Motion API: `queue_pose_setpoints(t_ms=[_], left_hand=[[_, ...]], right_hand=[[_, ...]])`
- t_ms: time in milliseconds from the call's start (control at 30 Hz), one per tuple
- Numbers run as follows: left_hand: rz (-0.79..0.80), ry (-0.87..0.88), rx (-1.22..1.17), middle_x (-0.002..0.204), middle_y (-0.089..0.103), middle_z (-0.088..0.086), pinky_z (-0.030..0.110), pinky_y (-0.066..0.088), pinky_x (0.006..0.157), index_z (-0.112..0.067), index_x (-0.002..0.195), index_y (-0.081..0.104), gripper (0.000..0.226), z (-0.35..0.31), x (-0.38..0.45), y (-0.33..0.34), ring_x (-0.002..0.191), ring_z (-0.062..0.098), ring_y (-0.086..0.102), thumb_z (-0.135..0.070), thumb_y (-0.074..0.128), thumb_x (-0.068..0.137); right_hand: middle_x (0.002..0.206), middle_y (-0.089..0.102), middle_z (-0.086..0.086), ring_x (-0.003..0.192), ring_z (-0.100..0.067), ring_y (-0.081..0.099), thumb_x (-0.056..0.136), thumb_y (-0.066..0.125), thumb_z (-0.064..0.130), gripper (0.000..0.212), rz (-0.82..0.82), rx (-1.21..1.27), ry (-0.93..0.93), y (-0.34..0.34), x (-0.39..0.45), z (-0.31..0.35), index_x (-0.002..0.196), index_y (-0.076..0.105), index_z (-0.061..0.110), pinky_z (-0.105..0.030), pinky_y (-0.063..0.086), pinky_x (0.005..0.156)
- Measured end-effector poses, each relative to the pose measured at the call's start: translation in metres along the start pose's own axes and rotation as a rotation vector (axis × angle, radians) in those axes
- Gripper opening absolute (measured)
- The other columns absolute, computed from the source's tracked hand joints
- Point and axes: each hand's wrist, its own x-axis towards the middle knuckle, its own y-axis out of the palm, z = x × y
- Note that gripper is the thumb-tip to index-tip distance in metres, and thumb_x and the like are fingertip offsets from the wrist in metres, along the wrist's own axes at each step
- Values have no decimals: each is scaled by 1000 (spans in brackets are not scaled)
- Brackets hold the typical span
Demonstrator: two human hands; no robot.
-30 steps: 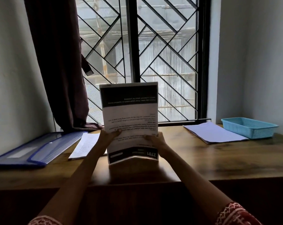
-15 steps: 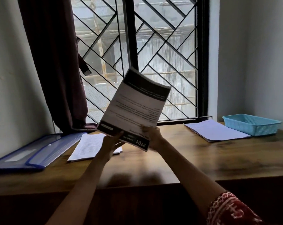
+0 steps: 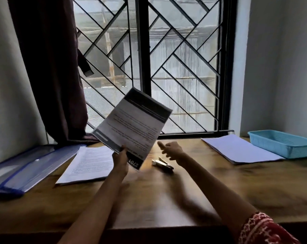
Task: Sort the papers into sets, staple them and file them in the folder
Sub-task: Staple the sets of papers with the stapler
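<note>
Holding the paper set (image 3: 131, 126) tilted at centre frame, left hand (image 3: 120, 158) pinches its corner; right hand (image 3: 171, 150), fingers loosely curled and empty, hovers above the stapler (image 3: 162, 164), probably to staple.

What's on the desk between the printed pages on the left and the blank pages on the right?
A stapler, seen in the head view, just below the right hand.

Two hands: left (image 3: 120, 158), right (image 3: 172, 150). Three paper lots: held set (image 3: 133, 124), printed stack (image 3: 89, 164), blank stack (image 3: 237, 148). One stapler (image 3: 162, 163). One blue folder (image 3: 24, 169). One blue tray (image 3: 281, 143). One worktop (image 3: 166, 199). One curtain (image 3: 50, 67).
</note>
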Motion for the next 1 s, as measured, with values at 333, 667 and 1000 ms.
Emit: queue_pose_setpoints(t_ms=[333, 667, 1000], left_hand=[[-67, -23, 97, 121, 59, 24, 40, 48, 91, 9, 120, 54, 38, 27, 62, 3, 107, 32, 60, -8, 61, 86], [33, -44, -124, 111, 52, 16, 34, 41, 91, 4, 124, 47, 30, 6, 32, 19, 92, 23, 54, -1, 48, 94], [93, -30, -183, 89, 56, 6, 33, 39, 90, -11, 80, 51, 16, -4, 13, 24, 91, 19, 53, -2, 49, 93]], right_hand=[[78, 64, 5, 62, -4, 55, 71, 81, 23, 39, 146, -129, -145, 29, 27, -36, 106, 69, 12, -5, 40, 46], [96, 62, -2, 75, 4, 51, 92, 57, 9, 32, 376, 77, -161, 26, 21, -31, 122, 59, -1, -7, 36, 66], [65, 58, 14, 57, 5, 46, 92, 58, 14, 10, 467, 310, -173, 26, 10, -29, 97, 66, 17, -8, 34, 56]])
